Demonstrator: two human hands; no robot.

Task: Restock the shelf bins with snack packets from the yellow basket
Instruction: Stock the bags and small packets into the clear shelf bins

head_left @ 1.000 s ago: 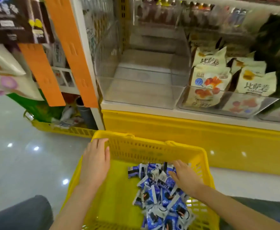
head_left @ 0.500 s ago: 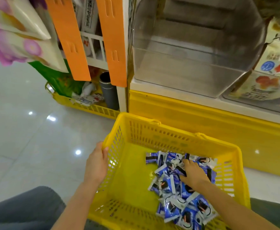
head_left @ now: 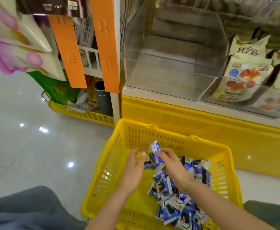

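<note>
The right grip [head_left: 170, 165] is pinching one blue snack packet [head_left: 154, 154] and holding it up over the pile of packets [head_left: 177, 201] in the yellow basket [head_left: 172, 140]. The left grip [head_left: 133, 168] is hanging spread open just beside it, likely to help carry the packet. The basket is sitting on the floor near the clear bin [head_left: 160, 80], so the reach up is looking easy. The bin is holding nothing yet.

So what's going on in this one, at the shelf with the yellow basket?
A person at a shelf is working from the yellow basket. The right hand grips a few blue snack packets, lifted above the pile in the basket. The left hand is open beside them. The clear bin on the shelf above looks empty, so nothing from the basket is in it yet.
</note>
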